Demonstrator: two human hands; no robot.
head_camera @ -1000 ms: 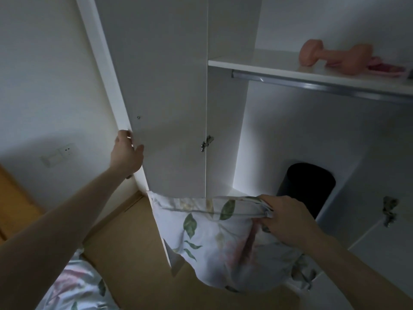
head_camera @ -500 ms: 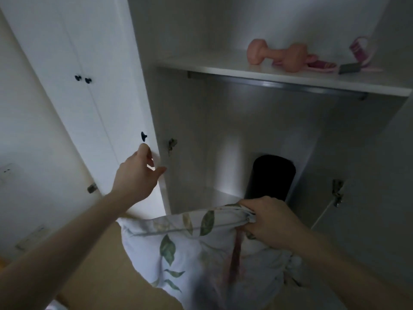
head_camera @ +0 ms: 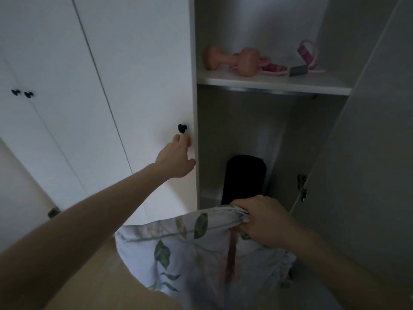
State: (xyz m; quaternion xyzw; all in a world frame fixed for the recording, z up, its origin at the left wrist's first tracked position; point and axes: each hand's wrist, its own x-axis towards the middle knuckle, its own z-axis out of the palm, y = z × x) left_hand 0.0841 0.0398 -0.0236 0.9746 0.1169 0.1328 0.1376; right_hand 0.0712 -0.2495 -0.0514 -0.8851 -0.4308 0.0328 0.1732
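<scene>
Floral cloth (head_camera: 190, 253) gripped in right hand (head_camera: 263, 220), bottom cut off frame; left hand (head_camera: 176, 159) fingers straight, touching door (head_camera: 145, 74).

The fingertips of my right hand (head_camera: 266, 222) are buried in the bunched edge of the floral cloth (head_camera: 190, 260), whose lower part runs off the near edge. Hand and cloth cover the black bin (head_camera: 244, 177) at its base. On the far shelf (head_camera: 268, 82), the pink bundle (head_camera: 274, 68) behind the dumbbell (head_camera: 232, 58) is too blurred to identify.
</scene>
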